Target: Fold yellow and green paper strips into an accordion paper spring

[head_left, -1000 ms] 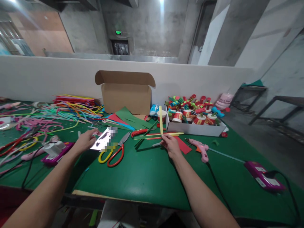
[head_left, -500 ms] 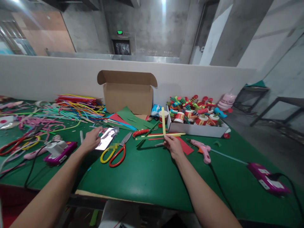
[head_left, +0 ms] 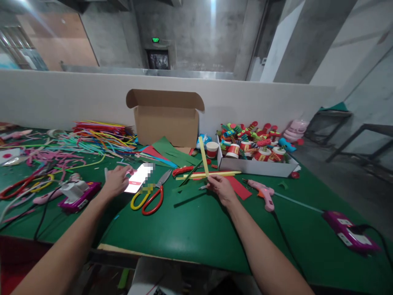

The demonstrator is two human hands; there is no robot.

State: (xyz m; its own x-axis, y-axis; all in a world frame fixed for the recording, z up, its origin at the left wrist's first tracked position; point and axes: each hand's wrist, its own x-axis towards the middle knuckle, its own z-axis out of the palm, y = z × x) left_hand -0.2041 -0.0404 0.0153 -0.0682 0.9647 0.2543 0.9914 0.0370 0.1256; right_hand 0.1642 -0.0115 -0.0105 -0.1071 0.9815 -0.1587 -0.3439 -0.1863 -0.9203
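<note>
My left hand (head_left: 116,181) is over the left edge of a lit phone (head_left: 138,178) lying flat, its fingers loosely bent and apart at the screen. Between the fingertips of my right hand (head_left: 221,188), a yellow paper strip (head_left: 203,155) is pinched, standing up and leaning left. A green paper strip (head_left: 192,187) stretches left from the same fingers. Several flat yellow strips (head_left: 192,176) lie behind this hand, beside a red paper piece (head_left: 241,187). Scissors (head_left: 152,199) with one yellow and one red handle rest between the hands.
A pink glue gun (head_left: 262,193) lies right of my right hand, wired toward a purple power strip (head_left: 350,233). Behind stand a white box (head_left: 258,167) of paper-cup figures, a paper cup (head_left: 212,150) and a cardboard box (head_left: 167,127). Colourful strips (head_left: 89,141) pile up at left.
The yellow strip in my right hand has tipped from upright to the left, and the green strip has shifted. The phone screen shows a different picture. My left hand stays at the phone.
</note>
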